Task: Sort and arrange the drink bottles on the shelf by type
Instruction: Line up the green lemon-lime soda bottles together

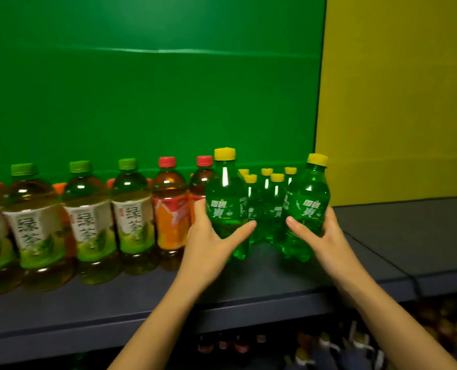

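My left hand (pixel 211 236) grips a small green soda bottle with a yellow cap (pixel 226 193), upright on the dark shelf (pixel 147 297). My right hand (pixel 320 236) grips a second green soda bottle (pixel 308 198), tilted slightly left. Between and behind them stand several more green soda bottles (pixel 268 204). To the left runs a row of green tea bottles with green caps (pixel 88 217), then red-capped amber tea bottles with orange labels (pixel 169 209).
A green panel (pixel 152 89) backs the shelf, and a yellow panel (pixel 398 102) backs the section to the right. The shelf surface right of the soda bottles (pixel 409 236) is bare. More bottles show dimly on the lower shelf (pixel 328 343).
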A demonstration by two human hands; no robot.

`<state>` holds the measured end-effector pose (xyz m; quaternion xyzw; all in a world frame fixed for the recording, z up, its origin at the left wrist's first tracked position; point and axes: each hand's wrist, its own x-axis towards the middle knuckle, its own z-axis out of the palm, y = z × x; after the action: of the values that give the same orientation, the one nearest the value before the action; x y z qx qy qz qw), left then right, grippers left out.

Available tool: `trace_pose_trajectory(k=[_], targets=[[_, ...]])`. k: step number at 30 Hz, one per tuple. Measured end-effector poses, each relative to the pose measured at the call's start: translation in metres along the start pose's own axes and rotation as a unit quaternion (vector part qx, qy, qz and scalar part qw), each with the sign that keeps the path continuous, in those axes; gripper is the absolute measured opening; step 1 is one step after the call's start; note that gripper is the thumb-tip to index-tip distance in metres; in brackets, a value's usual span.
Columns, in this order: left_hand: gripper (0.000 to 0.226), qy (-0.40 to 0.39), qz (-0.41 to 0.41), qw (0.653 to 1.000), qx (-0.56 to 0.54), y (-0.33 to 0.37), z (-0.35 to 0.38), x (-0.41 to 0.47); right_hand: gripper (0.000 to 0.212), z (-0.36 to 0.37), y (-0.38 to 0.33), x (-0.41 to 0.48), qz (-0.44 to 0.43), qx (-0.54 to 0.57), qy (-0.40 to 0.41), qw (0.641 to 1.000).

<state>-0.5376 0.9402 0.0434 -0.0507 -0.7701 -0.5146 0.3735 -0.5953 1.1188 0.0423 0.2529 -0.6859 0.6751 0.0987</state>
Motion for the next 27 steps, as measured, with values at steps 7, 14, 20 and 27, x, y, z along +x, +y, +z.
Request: trace_pose_trajectory(k=[7,14,20,27], targets=[[0.082,-0.051,-0.023,0.997,0.053,0.003,0.118,0.022,0.074,-0.096,0.035,0.040,-0.020,-0.065,-0.019,0.997],[0.093,-0.057,-0.066,0.991,0.100,-0.010,0.183,0.040,0.063,-0.138,0.074,0.069,-0.005,-0.085,-0.075,0.994],[0.089,-0.046,-0.107,0.988,0.102,-0.030,0.200,0.052,0.068,-0.142,0.099,0.086,0.010,-0.086,-0.121,0.989],[0.090,-0.056,-0.135,0.982,0.118,-0.039,0.210,0.053,0.074,-0.141,0.110,0.103,0.013,-0.105,-0.152,0.983]])
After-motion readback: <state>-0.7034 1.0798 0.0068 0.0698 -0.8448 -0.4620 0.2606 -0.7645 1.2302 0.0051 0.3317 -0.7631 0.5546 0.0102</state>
